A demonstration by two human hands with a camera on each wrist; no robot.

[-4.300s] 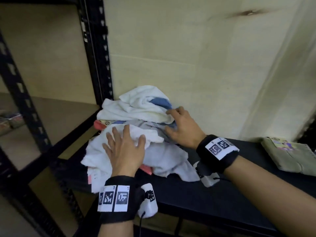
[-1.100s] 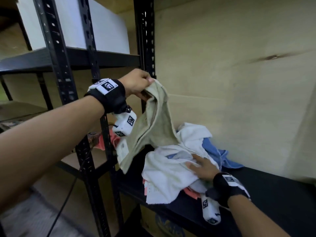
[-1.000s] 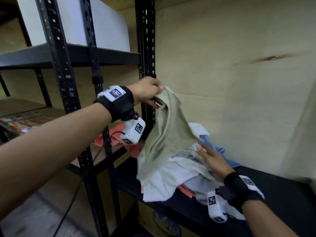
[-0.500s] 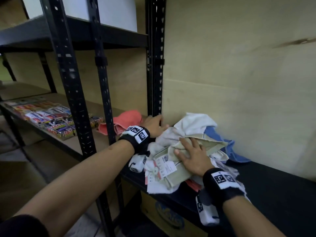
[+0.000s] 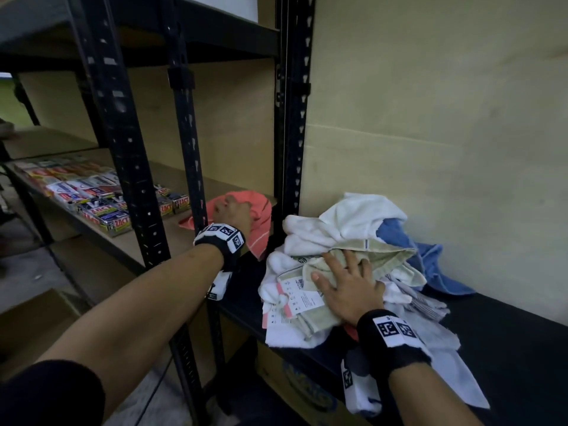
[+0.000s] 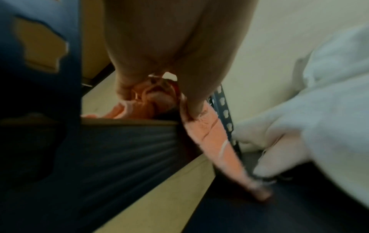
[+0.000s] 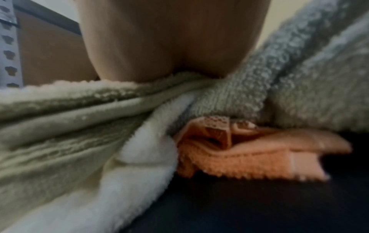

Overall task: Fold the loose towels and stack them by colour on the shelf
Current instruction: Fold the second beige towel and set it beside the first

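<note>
1. Two hands are in play, on either side of the black upright post [image 5: 292,124]. My left hand [image 5: 231,212] reaches left of the post to the coral towel [image 5: 261,216] on the tan shelf [image 5: 101,238]; my right hand [image 5: 347,287] lies on the pile of loose towels [image 5: 344,229] on the black shelf [image 5: 504,339] to the right.

2. What the coming move turns on, as I judge it: the coral towel sits left of and behind the pile. One strip of it [image 6: 211,135] trails down past the post toward the black shelf, so its long axis runs from my left grip back toward the pile. My left hand is plainly the nearer one.

3. Left grip: the wrist view shows thumb and fingers [image 6: 193,104] curled and pinching the coral cloth, bunched under the palm.

4. Right grip: fingers spread and nearly straight, pressing flat on the beige towel [image 5: 381,259] atop the pile, beside its paper tags [image 5: 295,296]. It clasps nothing.

5. White, blue [image 5: 430,262] and grey towels lie unfolded around it, and another coral piece [image 7: 239,151] shows under the pile.

6. Small boxes [image 5: 92,198] line the tan shelf farther left.
</note>
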